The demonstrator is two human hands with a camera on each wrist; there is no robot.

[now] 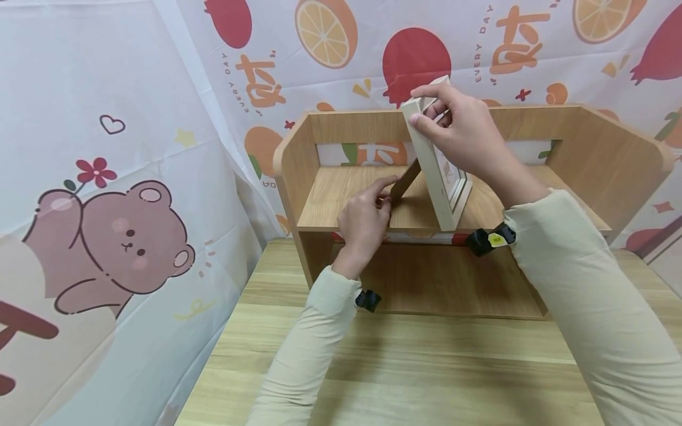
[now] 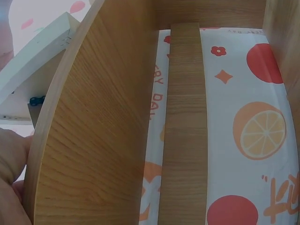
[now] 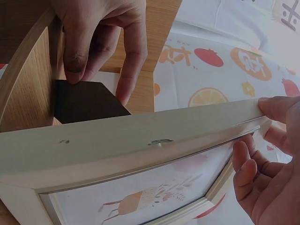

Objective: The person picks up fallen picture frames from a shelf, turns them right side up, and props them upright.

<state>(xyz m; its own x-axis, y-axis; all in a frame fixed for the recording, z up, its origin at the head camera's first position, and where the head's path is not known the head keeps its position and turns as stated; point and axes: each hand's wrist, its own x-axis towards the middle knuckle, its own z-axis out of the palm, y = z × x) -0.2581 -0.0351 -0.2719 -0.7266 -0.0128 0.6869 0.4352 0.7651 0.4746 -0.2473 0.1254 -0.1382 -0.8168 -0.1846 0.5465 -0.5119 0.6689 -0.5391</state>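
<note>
A cream picture frame (image 1: 430, 168) stands tilted on the upper board of a wooden desk shelf (image 1: 333, 192), its lower edge near the board's front. My right hand (image 1: 469, 127) grips the frame by its top edge, thumb on the near side. Behind the frame, a dark support leg (image 1: 407, 178) is swung out from the back. The left hand (image 1: 364, 216) pinches this leg near its lower end, as the right wrist view shows with the thumb on the dark panel (image 3: 89, 101). Under the frame's glass is a print of an animal figure (image 3: 133, 204).
The shelf's left side panel (image 1: 293, 177) and right side panel (image 1: 613, 160) rise at either end. A lower compartment (image 1: 426, 278) lies beneath the upper board. The shelf stands on a light wood table (image 1: 426, 367), with a fruit-patterned cloth (image 1: 362, 35) behind and a bear-print cloth (image 1: 144, 236) at left.
</note>
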